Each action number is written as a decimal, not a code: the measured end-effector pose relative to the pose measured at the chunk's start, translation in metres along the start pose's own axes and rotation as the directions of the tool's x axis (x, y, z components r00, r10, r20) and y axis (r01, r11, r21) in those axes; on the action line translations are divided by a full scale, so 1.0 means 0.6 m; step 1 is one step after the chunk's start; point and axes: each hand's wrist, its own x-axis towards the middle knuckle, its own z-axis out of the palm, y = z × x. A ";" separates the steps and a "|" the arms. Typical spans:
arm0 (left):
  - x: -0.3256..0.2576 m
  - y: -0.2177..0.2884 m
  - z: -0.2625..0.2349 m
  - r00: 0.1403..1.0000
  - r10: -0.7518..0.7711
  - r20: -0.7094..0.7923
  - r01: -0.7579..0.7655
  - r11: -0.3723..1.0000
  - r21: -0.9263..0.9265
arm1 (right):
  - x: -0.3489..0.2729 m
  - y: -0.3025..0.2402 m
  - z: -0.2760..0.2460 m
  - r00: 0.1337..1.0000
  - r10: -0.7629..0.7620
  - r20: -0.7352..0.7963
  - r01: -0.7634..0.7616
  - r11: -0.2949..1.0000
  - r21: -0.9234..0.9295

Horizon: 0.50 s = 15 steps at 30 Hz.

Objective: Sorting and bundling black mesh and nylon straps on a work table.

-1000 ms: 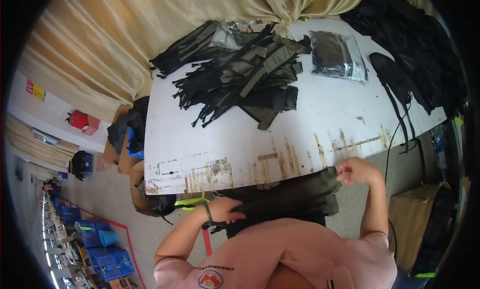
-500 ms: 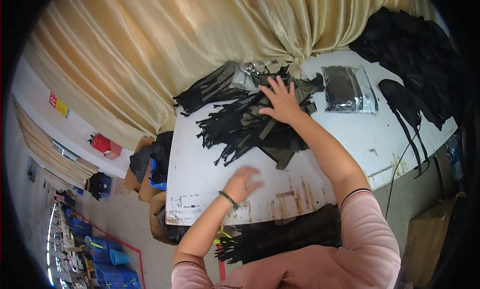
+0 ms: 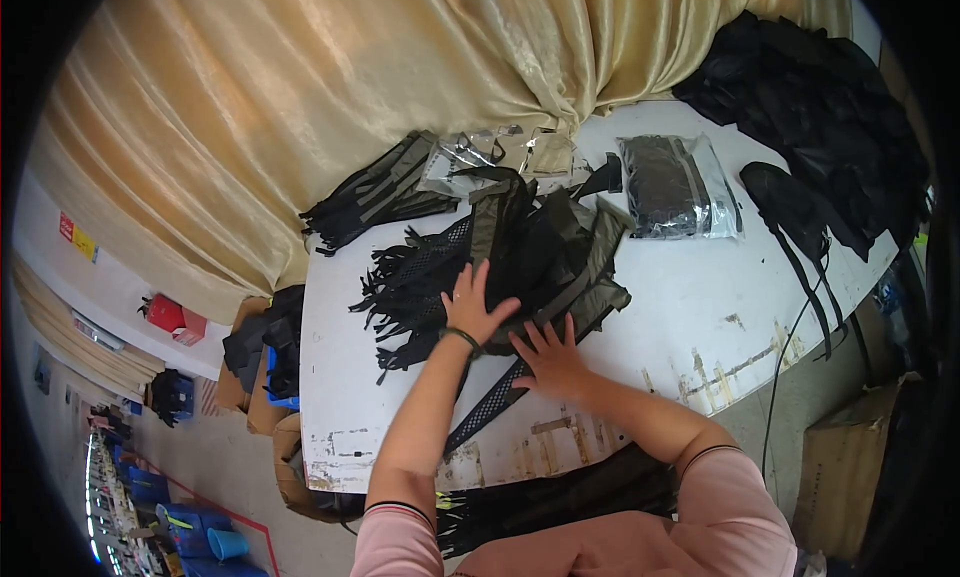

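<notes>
A pile of black and olive fabric pieces (image 3: 540, 242) with mesh parts and fringed strap ends is spread over the white table (image 3: 680, 307). My left hand (image 3: 474, 309) rests on the near left part of the pile, fingers spread. Close beside it, my right hand (image 3: 552, 361) has its fingers apart over the pile's near edge. One mesh strip (image 3: 484, 413) juts from beneath the right hand toward me. Behind the pile lie another fringed bundle (image 3: 378, 187) and clear plastic bags (image 3: 455, 165).
A plastic-wrapped dark pack (image 3: 665, 189) lies right of the pile. Farther right are a black pouch with straps (image 3: 785, 202) and a heap of black cloth (image 3: 810, 107). A gold curtain (image 3: 330, 87) hangs behind. Cardboard boxes (image 3: 265, 409) stand left, another (image 3: 850, 457) right.
My right hand has come back toward me from the pile's far side. My left hand has moved forward onto the pile. The pieces are shifted, and a mesh strip now juts nearer me.
</notes>
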 end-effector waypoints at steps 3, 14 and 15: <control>-0.034 0.004 0.042 0.994 0.101 -0.032 -0.096 0.987 0.129 | -0.006 0.003 -0.072 0.976 -0.119 0.185 0.101 0.990 0.101; -0.135 -0.034 0.030 0.944 0.323 0.063 -0.329 0.922 0.206 | 0.305 0.146 -0.212 0.777 0.280 -0.564 -0.123 0.946 0.300; -0.135 -0.024 0.026 0.942 0.326 0.080 -0.335 0.926 0.173 | 0.324 0.189 -0.188 0.814 0.286 -0.506 -0.164 0.948 0.272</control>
